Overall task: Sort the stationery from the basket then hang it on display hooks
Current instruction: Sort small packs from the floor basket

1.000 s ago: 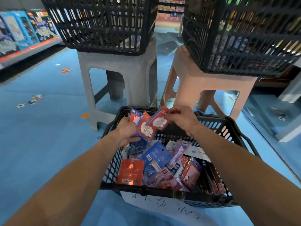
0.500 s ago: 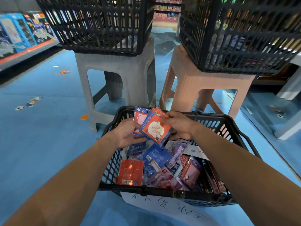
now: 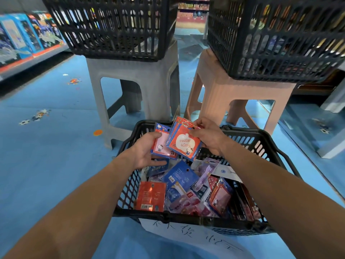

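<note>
1. Starting nearest: a white paper sheet (image 3: 196,238) with handwritten characters hangs from the near rim of the black basket (image 3: 186,217), which sits on the blue floor (image 3: 46,146).
2. The basket holds a loose heap of stationery packets. An orange-red packet (image 3: 150,196) lies flat in the near-left corner. A blue packet (image 3: 180,177) lies tilted near the middle. Purple and pink packs crowd toward the near-right corner; print too small to read.
3. The left hand (image 3: 144,152) is over the far-left part of the basket, palm up. Its thumb is on top of a pink-faced packet (image 3: 162,144) and its fingers curl beneath, gripping it clear of the heap.
4. The right hand (image 3: 207,136) is over the far edge. Thumb and fingertips pinch the top edge of a red packet stack (image 3: 183,144), slightly fanned, front face lettered "Hello Kitty". The stack overlaps the pink-faced packet's right side.
5. Past the far rim stand a grey stool (image 3: 138,71) on the left and a pink stool (image 3: 233,90) on the right, near each other but apart.
6. Each stool carries a black crate: the left crate (image 3: 112,25) and the right crate (image 3: 276,34). Goods show dimly through the slats.
7. At the far left is a shelf (image 3: 22,38) of boxed goods, blurred.
</note>
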Available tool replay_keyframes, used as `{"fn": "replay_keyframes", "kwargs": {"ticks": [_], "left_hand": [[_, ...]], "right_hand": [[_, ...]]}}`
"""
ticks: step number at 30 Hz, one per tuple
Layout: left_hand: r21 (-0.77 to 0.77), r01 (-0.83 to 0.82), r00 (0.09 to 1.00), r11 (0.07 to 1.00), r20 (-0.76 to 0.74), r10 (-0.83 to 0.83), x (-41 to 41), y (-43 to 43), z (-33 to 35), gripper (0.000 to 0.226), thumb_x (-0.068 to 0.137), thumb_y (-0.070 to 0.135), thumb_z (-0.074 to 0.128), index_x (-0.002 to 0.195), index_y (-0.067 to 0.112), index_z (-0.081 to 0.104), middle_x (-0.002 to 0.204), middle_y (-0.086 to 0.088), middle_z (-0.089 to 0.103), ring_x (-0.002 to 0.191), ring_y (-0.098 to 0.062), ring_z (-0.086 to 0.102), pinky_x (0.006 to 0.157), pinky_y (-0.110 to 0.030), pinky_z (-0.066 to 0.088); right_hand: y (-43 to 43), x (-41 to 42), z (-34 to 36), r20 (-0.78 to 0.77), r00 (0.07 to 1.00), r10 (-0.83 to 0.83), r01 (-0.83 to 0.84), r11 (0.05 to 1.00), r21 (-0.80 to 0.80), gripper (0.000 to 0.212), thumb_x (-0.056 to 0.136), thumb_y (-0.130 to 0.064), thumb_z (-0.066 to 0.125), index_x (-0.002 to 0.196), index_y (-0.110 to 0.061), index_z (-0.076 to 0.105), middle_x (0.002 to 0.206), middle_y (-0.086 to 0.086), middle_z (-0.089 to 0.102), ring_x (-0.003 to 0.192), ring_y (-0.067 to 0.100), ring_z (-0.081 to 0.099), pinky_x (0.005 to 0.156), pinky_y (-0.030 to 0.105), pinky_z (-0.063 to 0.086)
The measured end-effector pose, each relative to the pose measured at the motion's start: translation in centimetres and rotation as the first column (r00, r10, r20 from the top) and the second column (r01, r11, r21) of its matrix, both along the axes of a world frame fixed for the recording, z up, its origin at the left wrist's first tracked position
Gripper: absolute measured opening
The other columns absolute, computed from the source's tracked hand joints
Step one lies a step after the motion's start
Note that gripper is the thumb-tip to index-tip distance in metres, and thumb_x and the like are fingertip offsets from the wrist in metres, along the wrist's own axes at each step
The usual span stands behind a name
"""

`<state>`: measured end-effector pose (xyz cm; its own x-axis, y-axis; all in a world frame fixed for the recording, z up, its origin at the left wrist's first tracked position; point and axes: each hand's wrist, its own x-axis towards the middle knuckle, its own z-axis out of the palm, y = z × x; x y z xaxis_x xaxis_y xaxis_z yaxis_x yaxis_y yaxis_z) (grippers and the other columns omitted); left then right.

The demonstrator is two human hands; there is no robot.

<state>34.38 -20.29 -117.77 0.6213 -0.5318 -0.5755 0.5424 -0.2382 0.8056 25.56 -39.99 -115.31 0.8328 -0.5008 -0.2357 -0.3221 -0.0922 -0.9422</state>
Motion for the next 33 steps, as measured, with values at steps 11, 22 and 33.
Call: {"fn": "replay_keyframes", "kwargs": {"ticks": [11, 22, 33], "left_hand": [[-0.062, 0.062, 0.993, 0.996, 0.100, -0.056, -0.6, -1.1, -0.3, 0.036, 0.097, 0.008, 0.064, 0.131, 0.020, 0.060, 0.108, -0.009, 0.078, 0.092, -0.026, 0.077, 0.064, -0.038, 0.061], [0.040, 0.069, 0.976, 0.997, 0.204, -0.075, -0.3, -3.8, -2.4, 0.037, 0.094, 0.018, 0.066, 0.130, 0.016, 0.058, 0.104, -0.007, 0.077, 0.088, -0.022, 0.075, 0.075, -0.037, 0.058], [0.745, 0.358, 0.471, 0.563, 0.376, -0.798, -1.6, -5.4, -7.6, 0.052, 0.089, 0.018, 0.069, 0.138, 0.015, 0.052, 0.130, -0.005, 0.062, 0.112, -0.026, 0.063, 0.086, -0.037, 0.056]], "right_hand": [[2.5, 1.0, -1.1, 0.032, 0.990, 0.135, -0.127, 0.977, -0.174, 0.059, 0.081, -0.013, 0.084, 0.128, -0.019, 0.049, 0.127, 0.008, 0.058, 0.108, 0.025, 0.067, 0.091, 0.049, 0.060], [1.0, 0.3, -2.7, -0.101, 0.992, 0.081, -0.059, 0.978, 0.201, 0.035, 0.083, 0.006, 0.077, 0.112, -0.013, 0.071, 0.108, 0.009, 0.077, 0.098, 0.026, 0.075, 0.089, 0.046, 0.060], [-3.9, -2.7, -4.1, -0.251, 0.965, 0.075, -0.107, 0.988, -0.115, 0.040, 0.086, 0.012, 0.066, 0.121, -0.007, 0.062, 0.113, 0.012, 0.071, 0.101, 0.024, 0.069, 0.085, 0.035, 0.055]]}}
